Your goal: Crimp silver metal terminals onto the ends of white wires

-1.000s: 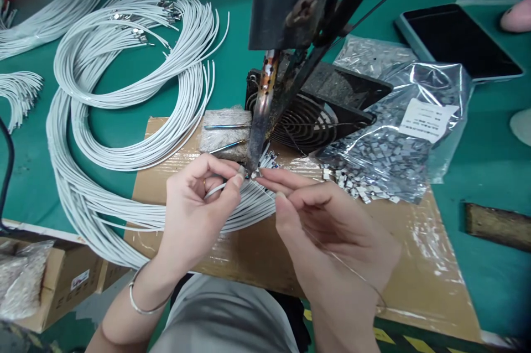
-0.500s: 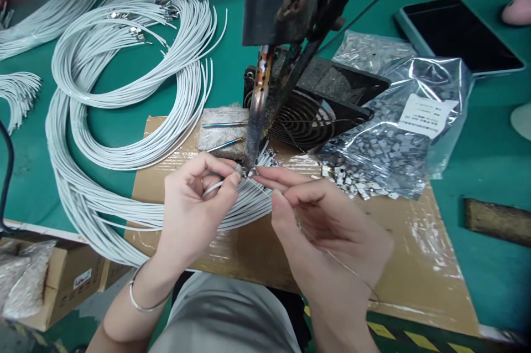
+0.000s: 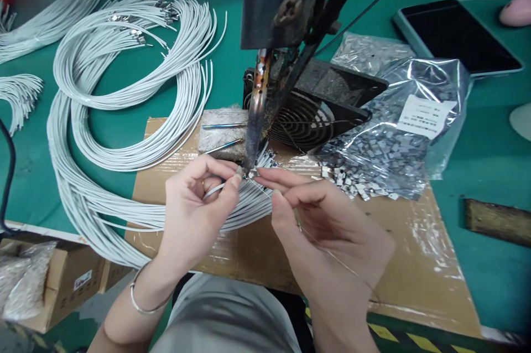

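My left hand (image 3: 199, 214) pinches a white wire (image 3: 213, 190) between thumb and fingertips, its end right at the tip of the soldering iron (image 3: 256, 115). The iron is clamped with its tip pointing down. Thin solder wire (image 3: 344, 265) runs through my right hand (image 3: 332, 226), pinched by thumb and fingers, toward the tip. A tiny metal piece (image 3: 251, 174) shows between the two sets of fingertips; whether the right fingers grip it too I cannot tell. Under my hands lies a bundle of white wires (image 3: 244, 212).
Cardboard (image 3: 398, 264) covers the bench front. A black fan (image 3: 309, 120) stands behind the iron, beside a sponge-like block (image 3: 219, 131). Loose metal terminals (image 3: 348, 181) spill from a plastic bag (image 3: 443, 148). Coiled white wires (image 3: 112, 99) lie left, a phone (image 3: 460, 35) at back right.
The view has shifted very slightly. Both hands stay in the same pinch at the iron tip, with no other visible change.
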Available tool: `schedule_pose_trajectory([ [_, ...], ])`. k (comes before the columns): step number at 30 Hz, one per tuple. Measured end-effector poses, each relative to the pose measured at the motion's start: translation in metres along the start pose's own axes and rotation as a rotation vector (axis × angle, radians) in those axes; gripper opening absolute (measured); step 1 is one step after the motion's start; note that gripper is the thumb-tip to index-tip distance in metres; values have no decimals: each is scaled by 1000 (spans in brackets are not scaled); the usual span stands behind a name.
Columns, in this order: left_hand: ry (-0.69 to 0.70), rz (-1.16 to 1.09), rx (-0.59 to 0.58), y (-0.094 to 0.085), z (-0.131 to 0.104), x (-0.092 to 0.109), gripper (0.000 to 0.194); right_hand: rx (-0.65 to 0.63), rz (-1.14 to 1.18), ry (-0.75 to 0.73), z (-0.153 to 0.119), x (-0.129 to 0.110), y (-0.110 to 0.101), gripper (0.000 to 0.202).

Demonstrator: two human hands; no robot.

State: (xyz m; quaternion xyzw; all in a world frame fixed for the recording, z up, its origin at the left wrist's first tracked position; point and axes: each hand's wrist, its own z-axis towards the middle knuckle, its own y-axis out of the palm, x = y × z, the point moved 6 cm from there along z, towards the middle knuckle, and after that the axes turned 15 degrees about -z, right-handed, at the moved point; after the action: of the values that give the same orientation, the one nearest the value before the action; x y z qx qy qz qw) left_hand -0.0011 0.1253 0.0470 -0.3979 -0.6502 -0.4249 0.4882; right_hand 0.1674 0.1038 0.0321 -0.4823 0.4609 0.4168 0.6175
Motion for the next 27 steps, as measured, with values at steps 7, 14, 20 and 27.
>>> schedule_pose_trajectory([
  [7, 6, 7, -1, 0, -2, 2, 12, 2, 9, -11, 1, -1, 0, 22],
  [14, 26, 24, -2, 0, -2, 4, 13, 3, -5, -13, 0, -2, 0, 22],
  [20, 12, 14, -9, -1, -1, 2, 13, -3, -7, -6, 0, 0, 0, 21],
  [27, 24, 6, -13, -2, -1, 1, 12, -13, -4, 10, -1, 2, 0, 21],
])
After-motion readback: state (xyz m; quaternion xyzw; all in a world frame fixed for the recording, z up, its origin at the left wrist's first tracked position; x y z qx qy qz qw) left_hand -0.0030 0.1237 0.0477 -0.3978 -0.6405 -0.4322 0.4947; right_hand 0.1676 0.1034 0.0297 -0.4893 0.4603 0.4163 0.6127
